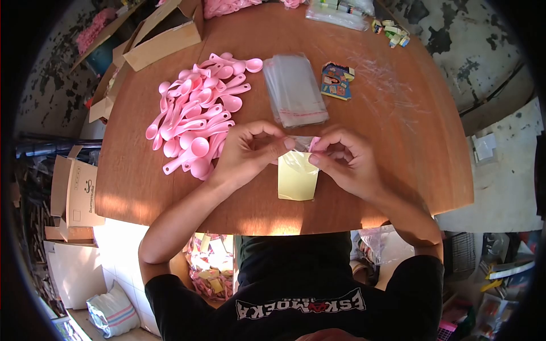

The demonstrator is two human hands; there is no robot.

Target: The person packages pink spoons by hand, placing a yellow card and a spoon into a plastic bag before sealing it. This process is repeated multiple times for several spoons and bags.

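A clear plastic bag with a pale yellow card (297, 177) in it hangs between my two hands over the front of the wooden table (216, 211). My left hand (253, 150) pinches the bag's upper left edge between thumb and finger. At the upper right edge, my right hand (343, 156) has its fingers closed on the bag, and a small pink piece (314, 143) shows beside its fingertips. A pile of pink spoons (196, 111) lies left of my left hand. Behind my hands is a stack of clear plastic bags (294, 88).
A blue printed packet (336, 81) lies behind my right hand. Open cardboard boxes (165, 40) stand at the back left. More plastic packs (338, 16) and small wrapped rolls (392, 33) are at the back right. Below the table's front edge is a box of pink items (210, 273).
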